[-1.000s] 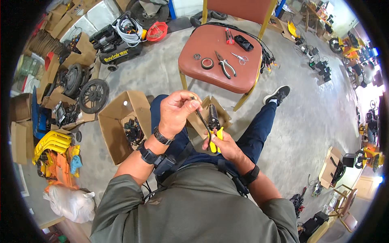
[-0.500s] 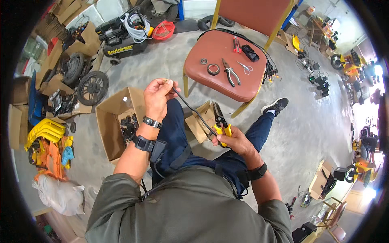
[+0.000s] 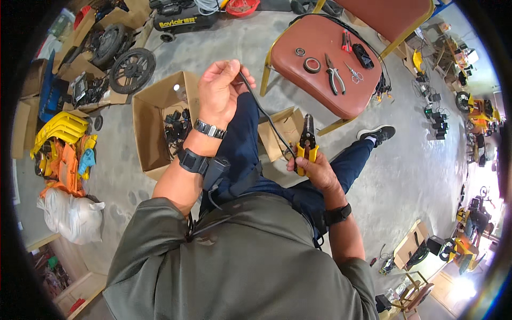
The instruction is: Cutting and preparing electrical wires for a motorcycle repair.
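A black cable point(image 3: 266, 114) runs slantwise between my two hands. Its upper end is pinched between the thumb and fingers of my left hand point(image 3: 220, 93); the very tip is hidden there. My right hand point(image 3: 318, 169) is closed around a pair of wire strippers point(image 3: 307, 140) with yellow handles and dark jaws pointing away from me. The cable's lower part passes by the right fingers, beside the strippers, apparently held there too. On the brown chair seat point(image 3: 298, 45) ahead lie pliers point(image 3: 334, 74), small scissors point(image 3: 354, 73), a roll of tape point(image 3: 312, 65) and a red-handled cutter point(image 3: 346, 41).
An open cardboard box point(image 3: 143, 122) with dark parts stands left of my leg. A smaller carton point(image 3: 277, 133) sits between my legs. Wheels point(image 3: 132, 70), yellow panels point(image 3: 61, 130) and a white sack point(image 3: 72, 213) lie at the left. More cables point(image 3: 384, 88) hang beside the chair.
The view has shifted, so the chair appears higher and farther right. The wire strippers have turned more upright, with their handles spread wider. Both hands keep their hold.
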A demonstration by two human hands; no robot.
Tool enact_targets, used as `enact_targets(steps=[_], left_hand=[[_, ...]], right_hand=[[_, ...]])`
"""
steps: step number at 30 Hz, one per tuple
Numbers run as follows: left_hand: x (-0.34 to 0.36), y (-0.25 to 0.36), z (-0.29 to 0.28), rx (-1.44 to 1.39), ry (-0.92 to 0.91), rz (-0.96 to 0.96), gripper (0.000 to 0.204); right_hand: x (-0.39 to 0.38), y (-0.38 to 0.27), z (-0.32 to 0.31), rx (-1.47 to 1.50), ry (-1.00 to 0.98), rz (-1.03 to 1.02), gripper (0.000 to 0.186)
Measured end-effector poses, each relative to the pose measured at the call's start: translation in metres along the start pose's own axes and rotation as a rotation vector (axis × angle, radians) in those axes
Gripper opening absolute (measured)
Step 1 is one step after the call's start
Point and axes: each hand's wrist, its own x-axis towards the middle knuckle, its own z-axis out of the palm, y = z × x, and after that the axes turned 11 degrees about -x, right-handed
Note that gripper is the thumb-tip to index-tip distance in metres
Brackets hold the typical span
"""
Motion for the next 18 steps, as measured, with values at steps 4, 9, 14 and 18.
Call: enact_targets(steps=[4, 9, 14, 18], left_hand=[[0.000, 0.004, 0.006, -0.029, -0.021, 0.035, 0.012], [-0.018, 0.007, 0.035, 0.132, -0.218, 0.062, 0.013], [-0.036, 0.001, 0.061, 0.258, -0.443, 0.132, 0.009], [-0.031, -0.006, 0.060, 0.252, -0.417, -0.003, 0.012]], right_hand=[[-0.004, -0.001, 0.000, 0.001, -0.012, 0.009, 0.016], [-0.005, 0.002, -0.003, -0.106, -0.011, 0.083, 0.014], [-0.005, -0.002, -0.004, -0.208, 0.040, 0.113, 0.018], [-0.008, 0.006, -0.008, -0.251, 0.061, 0.103, 0.022]])
